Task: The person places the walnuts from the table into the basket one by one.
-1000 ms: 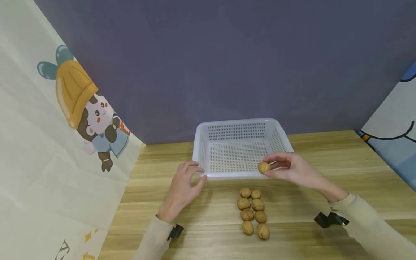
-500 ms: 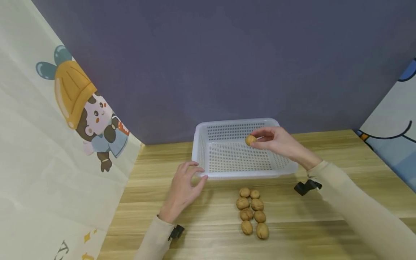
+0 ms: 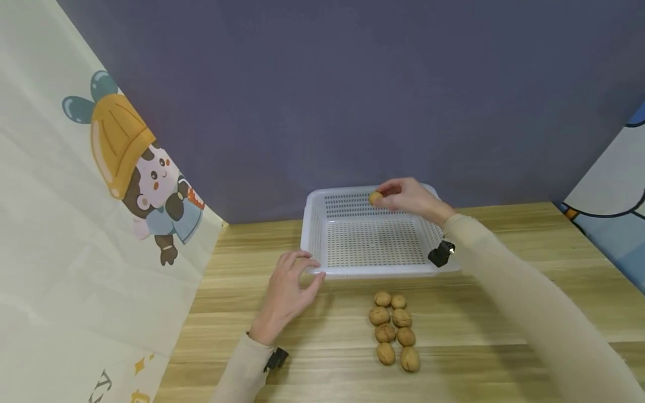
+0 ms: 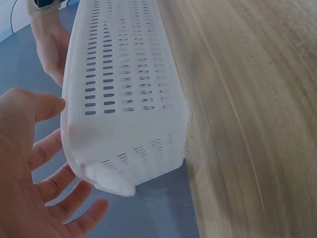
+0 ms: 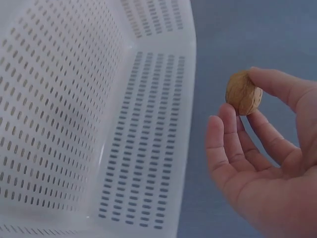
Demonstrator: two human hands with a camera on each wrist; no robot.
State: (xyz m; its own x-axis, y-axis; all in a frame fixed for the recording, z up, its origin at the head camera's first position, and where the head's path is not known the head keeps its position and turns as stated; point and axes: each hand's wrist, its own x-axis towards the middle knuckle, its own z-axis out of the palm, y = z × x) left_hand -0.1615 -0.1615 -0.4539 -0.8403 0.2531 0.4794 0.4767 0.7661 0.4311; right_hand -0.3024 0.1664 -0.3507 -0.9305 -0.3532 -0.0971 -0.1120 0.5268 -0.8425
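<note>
My right hand (image 3: pixel 407 197) pinches a walnut (image 5: pixel 243 93) between thumb and fingertips. In the head view it is over the far side of a white plastic basket (image 3: pixel 373 271), overlapping the back wall. The basket's perforated floor shows no walnuts. My left hand (image 3: pixel 288 291) is at the basket's near left corner, with its thumb against the outside of the rim and fingers over the edge, as the left wrist view also shows. In front of the basket, several walnuts (image 3: pixel 385 334) lie on the table in two columns.
The wooden table (image 3: pixel 242 246) runs back to a dark blue-grey wall (image 3: pixel 322 112) close behind the basket. A pale sheet with a printed cartoon figure (image 3: pixel 156 168) stands at the left. Another printed panel (image 3: pixel 610 196) is on the right.
My right hand has carried the walnut from the basket's near rim, back and left across the basket to its far side. The left hand and the walnuts on the table keep their places.
</note>
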